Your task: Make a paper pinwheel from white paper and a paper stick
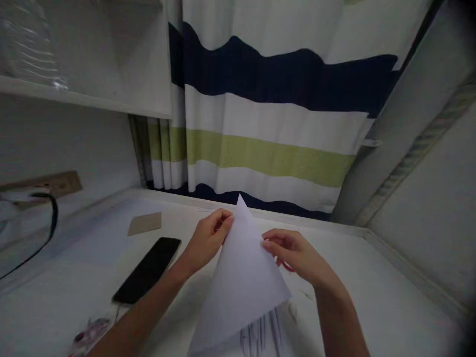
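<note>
A white sheet of paper folded into a triangle stands tilted above the white desk, its tip pointing up and away from me. My left hand pinches the paper's left edge near the tip. My right hand grips its right edge a little lower down. Dark pen scribbles show on the desk just below the paper's lower edge.
A black phone lies flat left of my left arm, with a tan card beyond it. A black cable hangs from a wall socket at far left. A striped curtain hangs behind the desk, and a shelf sits above left.
</note>
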`<action>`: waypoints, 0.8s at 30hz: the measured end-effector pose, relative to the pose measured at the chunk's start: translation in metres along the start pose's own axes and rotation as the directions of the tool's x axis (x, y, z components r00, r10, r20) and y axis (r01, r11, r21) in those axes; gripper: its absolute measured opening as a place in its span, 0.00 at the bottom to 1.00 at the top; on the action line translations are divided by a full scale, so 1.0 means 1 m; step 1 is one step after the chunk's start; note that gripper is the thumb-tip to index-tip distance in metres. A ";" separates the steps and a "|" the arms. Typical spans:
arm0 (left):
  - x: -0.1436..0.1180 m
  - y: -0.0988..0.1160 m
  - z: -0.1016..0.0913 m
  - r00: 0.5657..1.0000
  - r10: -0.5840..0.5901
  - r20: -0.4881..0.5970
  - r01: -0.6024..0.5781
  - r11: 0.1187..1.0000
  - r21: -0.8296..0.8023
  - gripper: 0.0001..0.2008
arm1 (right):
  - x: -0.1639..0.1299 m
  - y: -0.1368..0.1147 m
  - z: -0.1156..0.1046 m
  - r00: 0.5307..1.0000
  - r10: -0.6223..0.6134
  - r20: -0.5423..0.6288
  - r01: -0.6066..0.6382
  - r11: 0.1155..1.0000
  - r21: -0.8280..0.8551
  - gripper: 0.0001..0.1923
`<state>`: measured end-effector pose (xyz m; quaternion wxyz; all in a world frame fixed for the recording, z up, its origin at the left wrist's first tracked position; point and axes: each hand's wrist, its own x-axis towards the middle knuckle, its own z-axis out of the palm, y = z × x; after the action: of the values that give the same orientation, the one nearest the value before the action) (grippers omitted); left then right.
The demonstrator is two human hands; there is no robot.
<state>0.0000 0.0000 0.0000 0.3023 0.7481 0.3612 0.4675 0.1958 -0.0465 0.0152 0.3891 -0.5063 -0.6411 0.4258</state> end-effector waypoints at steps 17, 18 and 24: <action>-0.012 0.020 0.005 0.998 0.046 -0.053 -0.030 0.964 0.265 0.07 | -0.009 -0.005 0.013 1.000 -0.011 0.026 0.010 1.000 0.019 0.08; -0.011 0.020 0.005 0.998 0.041 -0.048 -0.027 0.967 0.255 0.07 | -0.009 -0.005 0.013 1.000 -0.012 0.025 0.011 1.000 0.023 0.08; -0.009 0.016 -0.001 1.000 -0.003 -0.017 0.005 0.996 0.093 0.12 | -0.009 -0.008 0.007 0.992 0.007 -0.123 0.002 0.997 0.077 0.12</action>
<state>0.0004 -0.0165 0.0083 0.2650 0.7568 0.3866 0.4556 0.1883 -0.0575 0.0201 0.4465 -0.5170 -0.5984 0.4187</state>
